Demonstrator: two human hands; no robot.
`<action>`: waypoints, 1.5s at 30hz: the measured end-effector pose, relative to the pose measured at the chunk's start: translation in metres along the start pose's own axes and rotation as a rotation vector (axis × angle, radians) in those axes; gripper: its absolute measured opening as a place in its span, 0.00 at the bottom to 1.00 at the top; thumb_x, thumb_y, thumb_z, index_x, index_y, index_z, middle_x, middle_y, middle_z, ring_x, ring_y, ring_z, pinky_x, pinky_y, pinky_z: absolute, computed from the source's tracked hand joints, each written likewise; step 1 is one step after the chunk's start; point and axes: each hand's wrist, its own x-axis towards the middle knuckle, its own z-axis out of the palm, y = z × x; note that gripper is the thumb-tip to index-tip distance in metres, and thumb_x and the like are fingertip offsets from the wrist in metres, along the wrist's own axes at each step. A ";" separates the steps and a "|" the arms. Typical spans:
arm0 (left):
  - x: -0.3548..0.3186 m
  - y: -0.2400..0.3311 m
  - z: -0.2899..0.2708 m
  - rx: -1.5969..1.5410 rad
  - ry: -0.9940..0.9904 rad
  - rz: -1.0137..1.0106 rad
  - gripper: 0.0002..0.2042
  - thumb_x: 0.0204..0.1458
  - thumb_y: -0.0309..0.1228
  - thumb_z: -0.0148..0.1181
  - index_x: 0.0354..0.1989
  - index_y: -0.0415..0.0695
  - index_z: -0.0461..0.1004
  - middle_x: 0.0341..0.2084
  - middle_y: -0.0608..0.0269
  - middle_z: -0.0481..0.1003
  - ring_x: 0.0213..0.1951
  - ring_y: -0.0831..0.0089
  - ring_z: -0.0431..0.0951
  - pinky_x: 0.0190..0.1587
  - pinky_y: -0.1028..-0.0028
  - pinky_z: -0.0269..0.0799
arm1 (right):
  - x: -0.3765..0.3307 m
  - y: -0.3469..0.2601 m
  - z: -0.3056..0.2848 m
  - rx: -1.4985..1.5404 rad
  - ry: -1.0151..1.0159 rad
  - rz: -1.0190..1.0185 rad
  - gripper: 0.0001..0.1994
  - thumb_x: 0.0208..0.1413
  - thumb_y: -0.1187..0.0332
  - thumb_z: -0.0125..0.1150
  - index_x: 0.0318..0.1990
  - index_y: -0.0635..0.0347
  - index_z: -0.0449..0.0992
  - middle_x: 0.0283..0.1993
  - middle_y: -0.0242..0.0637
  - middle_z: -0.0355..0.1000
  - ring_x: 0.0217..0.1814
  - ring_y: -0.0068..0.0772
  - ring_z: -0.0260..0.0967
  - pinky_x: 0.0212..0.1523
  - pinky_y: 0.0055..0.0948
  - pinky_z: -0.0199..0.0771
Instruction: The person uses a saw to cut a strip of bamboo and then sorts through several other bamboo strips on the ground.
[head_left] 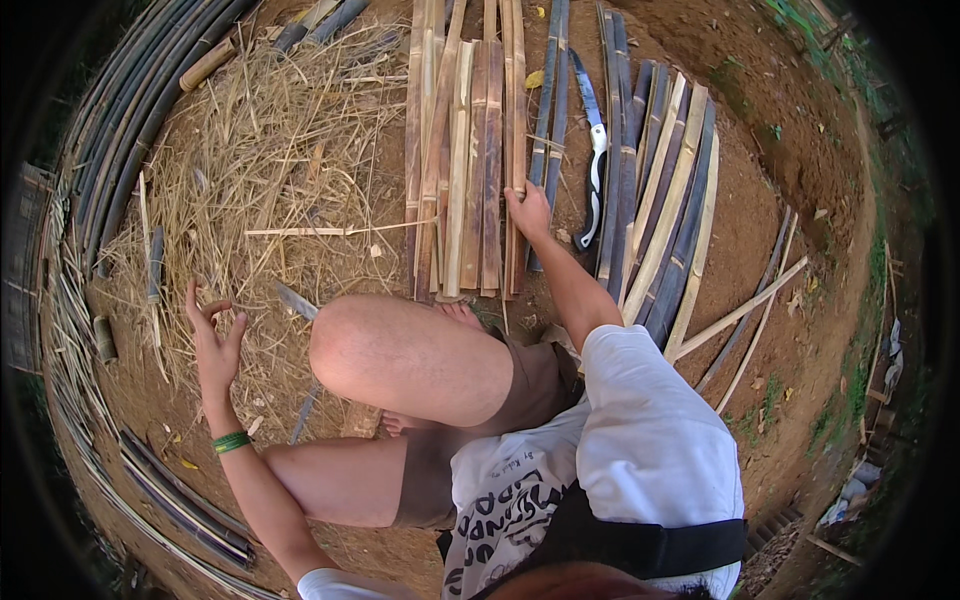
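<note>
My right hand [530,211] is closed on the edge of a split bamboo strip [514,110], the rightmost of a row of pale and brown strips [470,180] lying side by side in front of me. Raised over the straw at the left, my left hand [215,345] holds nothing, its fingers apart and a green band on the wrist. A folding saw [592,150] with a white and black handle lies just right of my right hand, its blade pointing away. Partly hidden by my knee, a metal blade [296,300] rests on the ground.
More split bamboo strips [665,200], dark and pale, lie fanned out to the right. Loose shavings [290,150] cover the ground at the left. Long dark bamboo poles [130,120] curve along the far left. An earth bank [760,60] rises at the far right.
</note>
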 end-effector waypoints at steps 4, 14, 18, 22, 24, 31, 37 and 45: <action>0.002 -0.003 0.002 -0.012 -0.010 -0.011 0.43 0.56 0.37 0.64 0.75 0.49 0.42 0.42 0.54 0.77 0.48 0.63 0.76 0.62 0.54 0.62 | 0.002 -0.001 -0.001 -0.060 -0.025 -0.022 0.30 0.51 0.48 0.66 0.50 0.68 0.75 0.48 0.58 0.74 0.52 0.60 0.72 0.54 0.49 0.71; 0.002 -0.005 0.003 -0.041 -0.031 -0.043 0.45 0.55 0.36 0.65 0.76 0.49 0.41 0.41 0.54 0.77 0.48 0.62 0.76 0.62 0.53 0.62 | 0.015 -0.002 -0.009 -0.022 0.024 0.101 0.27 0.50 0.54 0.66 0.45 0.74 0.75 0.45 0.63 0.75 0.50 0.64 0.73 0.52 0.51 0.72; -0.002 -0.008 0.001 -0.062 -0.058 -0.098 0.45 0.55 0.35 0.65 0.76 0.50 0.40 0.41 0.55 0.76 0.48 0.63 0.76 0.62 0.52 0.62 | 0.008 -0.004 -0.004 -0.024 0.062 0.040 0.26 0.52 0.54 0.64 0.44 0.74 0.75 0.47 0.64 0.74 0.51 0.64 0.72 0.54 0.50 0.71; -0.003 -0.012 0.000 -0.037 -0.054 -0.105 0.45 0.54 0.34 0.65 0.76 0.51 0.40 0.41 0.56 0.77 0.47 0.63 0.76 0.63 0.51 0.61 | 0.011 -0.013 -0.002 -0.100 -0.024 0.071 0.26 0.55 0.54 0.61 0.45 0.74 0.74 0.51 0.64 0.70 0.54 0.64 0.70 0.55 0.51 0.70; -0.003 -0.012 0.000 -0.056 -0.052 -0.099 0.45 0.54 0.34 0.65 0.76 0.51 0.40 0.41 0.56 0.77 0.47 0.63 0.77 0.63 0.51 0.62 | 0.005 -0.022 0.006 -0.178 0.012 0.106 0.25 0.54 0.55 0.62 0.49 0.71 0.72 0.56 0.63 0.65 0.55 0.66 0.69 0.54 0.54 0.71; -0.008 -0.019 0.000 -0.007 -0.082 -0.124 0.45 0.54 0.34 0.65 0.76 0.53 0.42 0.40 0.54 0.77 0.45 0.63 0.77 0.57 0.57 0.67 | -0.036 -0.060 0.016 -0.212 0.146 -0.242 0.33 0.56 0.57 0.62 0.64 0.68 0.61 0.64 0.64 0.56 0.59 0.67 0.65 0.56 0.56 0.68; -0.006 -0.018 0.002 -0.038 -0.122 -0.132 0.45 0.54 0.34 0.65 0.76 0.53 0.42 0.38 0.55 0.76 0.44 0.63 0.76 0.57 0.58 0.66 | -0.018 -0.029 0.033 0.084 0.060 -0.173 0.30 0.55 0.61 0.62 0.64 0.64 0.63 0.46 0.58 0.74 0.48 0.60 0.73 0.49 0.48 0.72; -0.006 -0.020 0.003 -0.079 -0.148 -0.173 0.45 0.53 0.33 0.65 0.76 0.53 0.41 0.38 0.56 0.76 0.45 0.63 0.77 0.59 0.56 0.65 | -0.010 -0.033 0.012 0.255 0.098 0.032 0.25 0.59 0.64 0.50 0.62 0.67 0.67 0.48 0.60 0.74 0.52 0.60 0.72 0.55 0.45 0.69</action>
